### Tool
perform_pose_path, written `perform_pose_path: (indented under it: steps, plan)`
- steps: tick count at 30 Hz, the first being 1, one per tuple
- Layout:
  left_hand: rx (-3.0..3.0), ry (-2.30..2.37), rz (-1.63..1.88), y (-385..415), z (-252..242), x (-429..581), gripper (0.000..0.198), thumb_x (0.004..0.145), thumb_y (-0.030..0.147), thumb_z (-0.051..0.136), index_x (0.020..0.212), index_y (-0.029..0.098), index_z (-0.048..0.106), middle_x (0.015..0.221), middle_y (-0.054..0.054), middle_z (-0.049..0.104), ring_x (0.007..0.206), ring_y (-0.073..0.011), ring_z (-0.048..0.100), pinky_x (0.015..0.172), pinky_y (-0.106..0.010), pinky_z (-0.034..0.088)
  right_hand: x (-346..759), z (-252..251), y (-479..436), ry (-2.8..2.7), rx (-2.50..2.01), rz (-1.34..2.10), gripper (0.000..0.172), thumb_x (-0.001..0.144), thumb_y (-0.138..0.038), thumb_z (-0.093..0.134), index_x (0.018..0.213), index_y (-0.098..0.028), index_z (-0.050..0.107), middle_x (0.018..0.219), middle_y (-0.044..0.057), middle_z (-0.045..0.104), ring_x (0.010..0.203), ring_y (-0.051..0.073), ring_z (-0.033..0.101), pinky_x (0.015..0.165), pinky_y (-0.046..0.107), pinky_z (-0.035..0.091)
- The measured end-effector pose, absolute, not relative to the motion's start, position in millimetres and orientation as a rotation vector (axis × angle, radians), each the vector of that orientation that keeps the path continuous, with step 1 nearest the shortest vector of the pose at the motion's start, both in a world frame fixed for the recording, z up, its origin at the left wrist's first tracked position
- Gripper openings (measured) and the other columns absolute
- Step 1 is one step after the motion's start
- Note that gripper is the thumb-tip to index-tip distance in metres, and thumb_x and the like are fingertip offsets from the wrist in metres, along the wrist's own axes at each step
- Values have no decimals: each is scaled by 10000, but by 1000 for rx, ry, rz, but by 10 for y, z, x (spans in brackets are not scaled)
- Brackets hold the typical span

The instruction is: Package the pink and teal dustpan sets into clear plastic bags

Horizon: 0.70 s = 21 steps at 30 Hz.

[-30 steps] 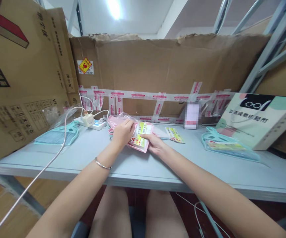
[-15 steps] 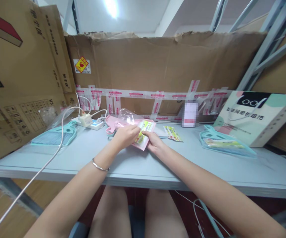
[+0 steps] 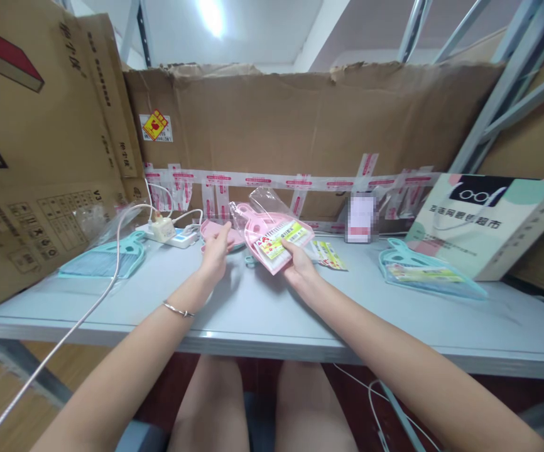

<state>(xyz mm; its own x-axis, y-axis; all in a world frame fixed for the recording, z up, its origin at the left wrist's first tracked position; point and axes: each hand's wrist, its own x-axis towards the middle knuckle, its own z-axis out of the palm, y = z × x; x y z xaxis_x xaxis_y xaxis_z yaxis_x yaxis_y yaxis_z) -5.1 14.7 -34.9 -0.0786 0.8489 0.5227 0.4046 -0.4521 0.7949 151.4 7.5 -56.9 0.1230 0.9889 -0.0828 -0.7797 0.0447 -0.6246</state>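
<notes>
My right hand (image 3: 299,265) is closed on a pink mini dustpan (image 3: 274,237) with a yellow-green label card, holding it tilted up above the table (image 3: 253,314). A clear plastic bag (image 3: 261,202) hangs about the dustpan's handle end. My left hand (image 3: 217,251) reaches toward another pink piece (image 3: 213,228) lying on the table behind it, fingers loosely curled and touching it. A bracelet sits on my left wrist.
A teal dustpan set (image 3: 102,258) lies at the left, a bagged teal set (image 3: 423,273) at the right. A label card (image 3: 329,254), a white power strip (image 3: 171,233) with cable, a printed box (image 3: 484,220) and cardboard walls (image 3: 300,125) surround the table.
My right hand has lifted the pink dustpan off the table and tilted it up. My left hand has let go of it and moved left toward the other pink piece.
</notes>
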Motion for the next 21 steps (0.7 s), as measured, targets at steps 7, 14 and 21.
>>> perform_pose_path:
  steps: [7, 14, 21]
  plan:
    - [1148, 964, 1141, -45, -341, 154, 207, 862, 309, 504, 874, 123, 593, 906, -114, 691, 767, -138, 656, 772, -263, 518, 1499, -552, 48, -413, -617, 1326, 223, 724, -46, 577, 914, -163, 583, 821, 22, 714, 785, 171, 677, 810, 355, 543]
    - [1182, 766, 788, -157, -362, 152, 254, 809, 328, 602, 926, 108, 651, 1000, -137, 690, 834, -167, 665, 842, -303, 505, 1555, -599, 119, -396, -647, 1217, 205, 714, -39, 557, 848, -195, 569, 732, -21, 697, 728, 148, 674, 752, 306, 559]
    - [1151, 793, 939, -149, -391, 192, 224, 784, 254, 636, 966, 123, 648, 1001, -120, 692, 789, -158, 666, 782, -289, 525, 1495, -599, 61, -439, -657, 1249, 213, 698, -22, 577, 848, -173, 580, 752, -5, 702, 723, 157, 674, 749, 321, 563]
